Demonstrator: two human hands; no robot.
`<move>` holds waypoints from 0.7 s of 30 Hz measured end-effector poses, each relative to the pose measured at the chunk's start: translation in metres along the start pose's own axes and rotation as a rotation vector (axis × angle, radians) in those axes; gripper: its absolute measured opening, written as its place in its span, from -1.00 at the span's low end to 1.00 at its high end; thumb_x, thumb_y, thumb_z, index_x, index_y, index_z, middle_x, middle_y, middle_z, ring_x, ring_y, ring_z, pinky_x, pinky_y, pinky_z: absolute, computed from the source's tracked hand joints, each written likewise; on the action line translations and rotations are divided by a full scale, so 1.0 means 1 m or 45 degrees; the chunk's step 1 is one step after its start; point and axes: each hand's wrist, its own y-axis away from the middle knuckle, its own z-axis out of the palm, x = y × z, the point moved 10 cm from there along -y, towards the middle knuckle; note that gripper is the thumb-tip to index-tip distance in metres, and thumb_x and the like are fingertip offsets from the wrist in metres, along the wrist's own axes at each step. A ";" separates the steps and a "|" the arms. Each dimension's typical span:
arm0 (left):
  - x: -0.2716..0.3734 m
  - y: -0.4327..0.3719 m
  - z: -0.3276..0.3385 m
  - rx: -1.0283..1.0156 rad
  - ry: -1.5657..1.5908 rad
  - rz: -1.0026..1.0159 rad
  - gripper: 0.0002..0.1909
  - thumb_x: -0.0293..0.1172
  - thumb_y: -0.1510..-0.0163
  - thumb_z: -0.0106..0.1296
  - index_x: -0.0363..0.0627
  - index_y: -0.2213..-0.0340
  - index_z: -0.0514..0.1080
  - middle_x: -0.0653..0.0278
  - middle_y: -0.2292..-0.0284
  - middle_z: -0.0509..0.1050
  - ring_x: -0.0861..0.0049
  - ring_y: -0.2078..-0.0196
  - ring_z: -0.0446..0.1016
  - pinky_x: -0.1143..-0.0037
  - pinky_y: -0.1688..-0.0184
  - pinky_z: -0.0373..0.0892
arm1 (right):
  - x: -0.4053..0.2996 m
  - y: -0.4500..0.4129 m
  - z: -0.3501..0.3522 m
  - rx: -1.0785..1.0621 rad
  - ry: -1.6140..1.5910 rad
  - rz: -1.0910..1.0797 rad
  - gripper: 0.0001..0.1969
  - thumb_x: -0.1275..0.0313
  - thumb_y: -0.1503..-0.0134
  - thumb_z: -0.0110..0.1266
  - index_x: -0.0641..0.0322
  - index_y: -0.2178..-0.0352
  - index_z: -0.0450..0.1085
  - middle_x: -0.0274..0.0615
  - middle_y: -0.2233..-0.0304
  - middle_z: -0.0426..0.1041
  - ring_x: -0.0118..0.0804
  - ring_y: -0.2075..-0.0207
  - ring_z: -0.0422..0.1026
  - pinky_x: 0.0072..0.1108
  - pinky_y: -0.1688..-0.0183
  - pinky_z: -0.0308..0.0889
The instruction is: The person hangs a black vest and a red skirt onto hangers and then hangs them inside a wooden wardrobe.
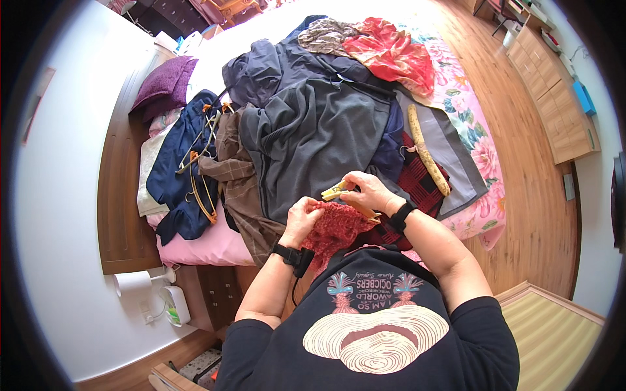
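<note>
My left hand [302, 220] pinches the upper edge of a red patterned cloth garment [335, 229], which hangs down in front of me. Between the thumb and fingers of my right hand [367, 190] is a pale yellow clothespin [333, 191], just above the red cloth. An orange hanger [363, 210] shows in part below my right hand, at the cloth's right end; whether the hand touches it I cannot tell. Beyond my hands lies a dark grey garment [313, 141] spread on the bed. A brown checked garment [237, 156] is to its left.
A navy garment [168, 181] lies at the left with several hangers [200, 190] on it. At the right are a padded hanger [423, 151] and a red-and-black checked cloth [415, 183]. Red and cream fabric [391, 54] lies farther back. A wooden headboard [122, 195] borders the bed's left side.
</note>
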 end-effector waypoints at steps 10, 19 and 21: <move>-0.004 0.002 0.001 0.114 0.277 0.095 -0.90 -0.52 0.04 0.05 -0.27 0.41 0.42 0.41 0.50 0.44 0.76 0.45 0.35 0.72 0.36 0.30 | -0.012 -0.012 0.010 -0.127 0.205 -0.156 -0.75 0.33 0.16 0.17 0.26 0.53 0.29 -0.13 0.57 0.33 -0.14 0.49 0.36 -0.48 0.44 0.26; -0.016 0.000 -0.001 0.129 0.562 0.009 -0.92 -0.57 0.02 -0.03 -0.28 0.41 0.42 0.36 0.47 0.44 0.73 0.41 0.36 0.69 0.32 0.30 | -0.013 -0.018 0.025 -0.283 0.251 -0.172 -0.75 0.33 0.17 0.17 0.26 0.54 0.29 -0.14 0.55 0.35 -0.15 0.47 0.37 -0.48 0.42 0.26; -0.017 -0.001 0.002 0.071 0.640 -0.045 -0.91 -0.57 0.01 -0.05 -0.29 0.41 0.42 0.36 0.45 0.45 0.73 0.39 0.37 0.69 0.30 0.30 | -0.011 -0.020 0.027 -0.294 0.257 -0.179 -0.75 0.33 0.16 0.17 0.26 0.54 0.28 -0.13 0.55 0.35 -0.15 0.46 0.37 -0.48 0.41 0.27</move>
